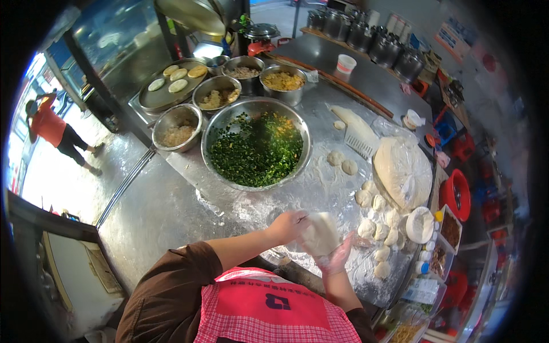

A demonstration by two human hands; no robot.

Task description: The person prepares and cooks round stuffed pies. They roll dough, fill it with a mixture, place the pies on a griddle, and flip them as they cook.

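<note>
A flattened sheet of dough (pixel 321 234) is held up over the near edge of the floured steel table (pixel 253 212). My left hand (pixel 288 227) has its fingers on the sheet's left edge. Under the lower right side of the dough, my right hand (pixel 335 258) supports it with the palm turned up. Several dough balls (pixel 380 231) lie on flour just right of my hands. Beyond them rests a large mass of dough in a clear plastic bag (pixel 403 171). A wide steel bowl of chopped greens with yellow bits (pixel 257 150) stands ahead of my hands.
Steel bowls of fillings (pixel 178 133) stand behind the greens, beside a round griddle with flat cakes (pixel 171 88). A slotted white scraper (pixel 360 143) and a white flour bowl (pixel 420 225) sit on the right. Food tubs (pixel 450 229) line the right edge. A person (pixel 51 124) stands far left.
</note>
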